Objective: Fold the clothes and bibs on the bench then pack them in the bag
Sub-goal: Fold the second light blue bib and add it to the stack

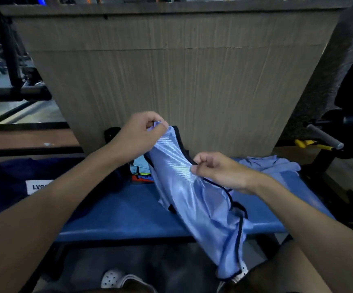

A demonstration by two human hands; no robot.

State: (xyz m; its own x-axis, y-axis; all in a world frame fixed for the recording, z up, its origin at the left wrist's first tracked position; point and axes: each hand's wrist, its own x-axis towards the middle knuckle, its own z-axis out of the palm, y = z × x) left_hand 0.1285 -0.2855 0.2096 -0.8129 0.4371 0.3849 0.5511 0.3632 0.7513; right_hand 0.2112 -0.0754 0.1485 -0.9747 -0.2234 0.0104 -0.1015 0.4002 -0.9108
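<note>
Left hand [138, 136] and right hand [219, 170] are each pinching the shiny light-blue, dark-trimmed mesh bib [194, 199], holding it above the blue padded bench [124, 214].

1. I work from a single view, a wide-angle camera worn on the person's head.
2. It faces forward and down across the bench [116, 212], toward the brown board [171, 70] behind it.
3. It sits close. Both forearms enter from the bottom corners, and the left hand [138, 134], right hand [219, 170] and the bib [192, 197] they pinch sit at centre.
4. The bottom edge takes in a white shoe [112, 279].
</note>
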